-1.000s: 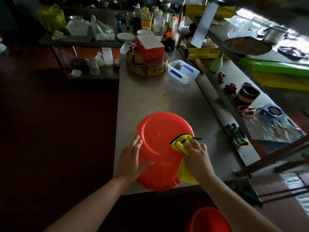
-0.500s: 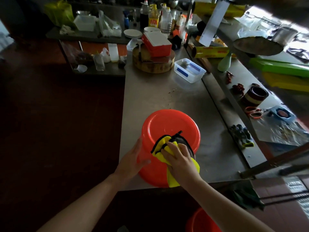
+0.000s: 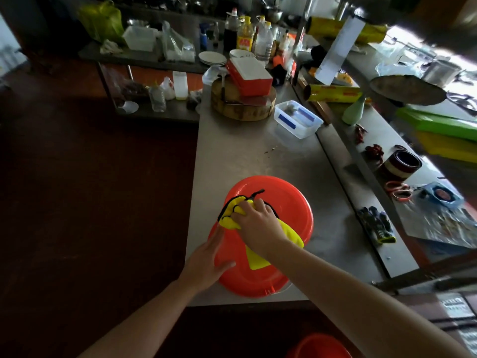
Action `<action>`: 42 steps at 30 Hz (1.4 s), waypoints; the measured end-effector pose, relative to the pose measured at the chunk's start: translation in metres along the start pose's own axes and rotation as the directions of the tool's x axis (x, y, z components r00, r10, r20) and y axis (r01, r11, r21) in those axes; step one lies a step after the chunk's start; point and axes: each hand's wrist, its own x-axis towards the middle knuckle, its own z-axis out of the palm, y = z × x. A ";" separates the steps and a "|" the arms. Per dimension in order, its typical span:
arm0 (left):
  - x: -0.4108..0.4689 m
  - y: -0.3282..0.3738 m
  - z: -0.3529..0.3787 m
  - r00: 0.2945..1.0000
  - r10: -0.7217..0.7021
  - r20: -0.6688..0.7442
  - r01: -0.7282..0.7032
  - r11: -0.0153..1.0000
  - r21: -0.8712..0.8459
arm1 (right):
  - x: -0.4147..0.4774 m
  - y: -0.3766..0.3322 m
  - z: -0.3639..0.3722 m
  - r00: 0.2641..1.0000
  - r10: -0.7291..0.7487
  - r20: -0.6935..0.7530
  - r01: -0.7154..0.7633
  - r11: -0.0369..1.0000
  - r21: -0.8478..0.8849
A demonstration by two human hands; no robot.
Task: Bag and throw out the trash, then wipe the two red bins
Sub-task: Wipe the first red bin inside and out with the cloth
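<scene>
An upturned red bin (image 3: 289, 202) was set close to the near edge of the desk (image 3: 245, 156), its base uppermost. A yellow cloth (image 3: 229, 218) was bunched in the right hand (image 3: 258, 220), whose fingers were curled round it and pressed it onto the left part of the base. A loose tail of cloth was trailed toward the near side beneath the wrist. The left hand (image 3: 206, 262) was laid flat, fingers straight, against the bin's near-left wall, and nothing was held in it. A second red bin (image 3: 320, 344) was partly seen lower down, at the bottom of the view.

The step in hand was judged to be the wiping of the first bin's outside. To be done well, the base would best be covered in overlapping strokes out to its edge. The walls would then be worked round while the bin was turned under the bracing hand. Pressure should be directed downward, not toward the near edge, so that the bin was not slid off the desk. The loose tail might be gathered in, so that a fuller pad was brought to bear. The inside was hidden, so its condition could not be told.
</scene>
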 end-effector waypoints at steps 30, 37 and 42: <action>0.030 0.022 0.000 0.967 0.228 -0.115 -0.170 0.910 0.379 | 0.084 0.161 0.002 0.740 0.582 0.336 -0.663 0.715 0.221; 0.044 0.030 0.004 0.966 0.207 -0.157 -0.123 0.896 0.426 | 0.037 0.184 0.017 0.724 0.628 0.285 -0.690 0.653 0.312; 0.045 0.031 0.002 0.961 0.241 -0.137 -0.143 0.853 0.502 | -0.003 0.183 0.016 0.739 0.642 0.203 -0.666 0.651 0.364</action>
